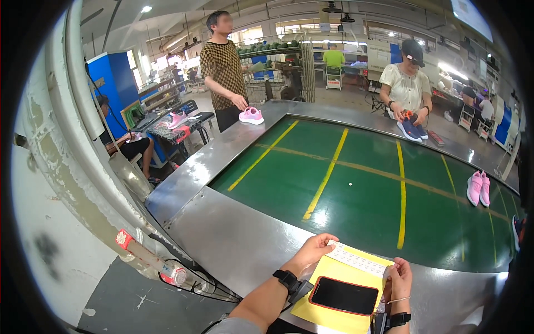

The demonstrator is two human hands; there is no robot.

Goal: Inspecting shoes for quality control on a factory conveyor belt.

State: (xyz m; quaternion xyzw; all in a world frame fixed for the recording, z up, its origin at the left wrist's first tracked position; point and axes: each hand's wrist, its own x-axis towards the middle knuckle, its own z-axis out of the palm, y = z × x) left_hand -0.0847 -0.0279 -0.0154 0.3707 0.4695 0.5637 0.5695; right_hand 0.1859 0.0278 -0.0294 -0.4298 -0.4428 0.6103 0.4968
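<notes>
A white printed label strip stretches between my two hands over a yellow sheet. My left hand pinches its left end between thumb and fingers. At the other end, my right hand is closed on the strip's right edge, near the sheet's corner. A black-screened phone with a red edge lies on the yellow sheet, just below the strip. The sheet rests at the near metal edge of the worktable.
Beyond the metal rim lies a green conveyor belt with yellow lines. Pink shoes sit on the belt at right. One person touches a pink shoe at far left; another handles dark blue shoes. A pipe stands left.
</notes>
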